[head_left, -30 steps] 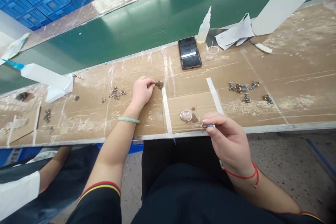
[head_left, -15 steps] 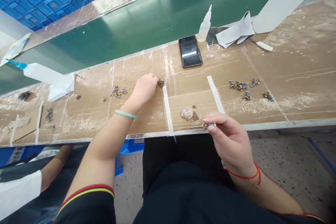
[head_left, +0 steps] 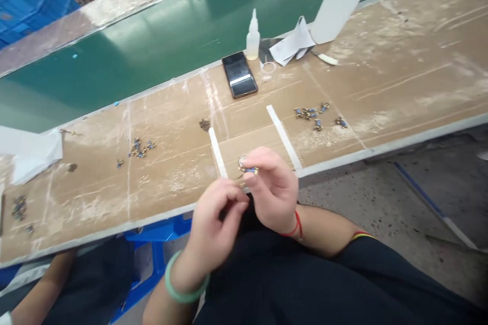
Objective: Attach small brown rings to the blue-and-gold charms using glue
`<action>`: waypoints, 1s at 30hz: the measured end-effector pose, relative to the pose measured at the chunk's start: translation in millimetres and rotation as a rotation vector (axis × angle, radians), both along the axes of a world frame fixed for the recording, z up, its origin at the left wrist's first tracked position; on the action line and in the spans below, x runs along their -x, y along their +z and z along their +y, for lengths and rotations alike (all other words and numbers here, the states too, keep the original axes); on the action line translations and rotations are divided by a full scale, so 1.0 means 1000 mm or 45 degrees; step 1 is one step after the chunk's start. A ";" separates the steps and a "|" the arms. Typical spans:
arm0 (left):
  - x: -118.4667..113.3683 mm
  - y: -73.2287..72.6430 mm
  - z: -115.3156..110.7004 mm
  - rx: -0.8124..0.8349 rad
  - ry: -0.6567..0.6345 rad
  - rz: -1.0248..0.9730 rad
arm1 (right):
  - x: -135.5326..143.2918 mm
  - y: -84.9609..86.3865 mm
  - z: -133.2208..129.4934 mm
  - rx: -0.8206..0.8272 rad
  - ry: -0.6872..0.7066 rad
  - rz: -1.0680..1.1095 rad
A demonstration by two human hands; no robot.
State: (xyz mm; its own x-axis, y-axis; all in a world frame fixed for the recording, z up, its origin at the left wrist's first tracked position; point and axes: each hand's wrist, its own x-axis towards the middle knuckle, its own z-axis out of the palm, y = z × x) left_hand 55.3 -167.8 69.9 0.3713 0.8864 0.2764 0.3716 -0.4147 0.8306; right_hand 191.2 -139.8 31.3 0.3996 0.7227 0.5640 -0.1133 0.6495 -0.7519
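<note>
Between the thumb and index finger of my right hand (head_left: pixel 272 188) is a small blue and gold piece (head_left: pixel 249 169), held over the near edge of the workbench. My left hand (head_left: pixel 219 218), with a green bangle at its wrist, is just left of it, thumb and index finger pinched together; what they hold, if anything, is too small to make out. Partly hidden behind my right hand lies a clear round dish (head_left: pixel 242 160). A small pile of brown bits (head_left: pixel 205 124) sits at the top of the left white tape strip (head_left: pixel 218 152).
A phone (head_left: pixel 240 75), a dropper bottle (head_left: pixel 252 38) and crumpled paper (head_left: pixel 293 44) stand along the bench's back. Blue and gold pieces lie in a right cluster (head_left: pixel 310 113) and a left cluster (head_left: pixel 140 148). Another person's arm (head_left: pixel 46 284) is at lower left.
My left hand has come back from the brown pile to beside my right hand, its fingers pinched. The view has shifted right, and my right hand still holds the piece.
</note>
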 end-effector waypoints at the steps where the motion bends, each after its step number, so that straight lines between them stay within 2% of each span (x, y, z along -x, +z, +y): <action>1: -0.007 -0.001 -0.006 -0.023 -0.006 -0.035 | 0.004 0.000 0.000 0.026 -0.016 0.038; 4: -0.018 -0.008 -0.011 -0.080 0.034 -0.119 | 0.007 -0.002 -0.001 0.073 -0.057 0.094; 9: -0.020 -0.020 -0.010 -0.134 0.080 -0.165 | -0.001 -0.006 -0.004 0.092 -0.098 0.103; 14: -0.020 -0.019 -0.004 -0.071 -0.120 -0.257 | -0.009 -0.005 -0.012 0.188 -0.081 0.100; 20: -0.017 -0.017 0.020 0.079 -0.343 -0.366 | -0.013 -0.005 -0.021 0.323 0.120 0.099; 23: -0.017 -0.029 0.028 0.319 -0.394 -0.474 | -0.015 -0.007 -0.023 0.396 0.182 0.095; 27: -0.023 -0.053 0.026 0.913 -0.365 -1.014 | -0.022 -0.013 -0.019 0.477 0.155 0.148; 30: -0.026 -0.061 0.023 1.141 -0.349 -1.278 | -0.032 -0.015 -0.014 0.425 0.165 0.134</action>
State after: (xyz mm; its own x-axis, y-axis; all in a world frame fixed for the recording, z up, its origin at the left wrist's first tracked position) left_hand 81.3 -144.9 8.8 0.5443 0.8335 -0.0951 -0.5482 0.4393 0.7117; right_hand 223.3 -153.4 16.1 0.3363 0.9080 0.2497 -0.2664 0.3460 -0.8996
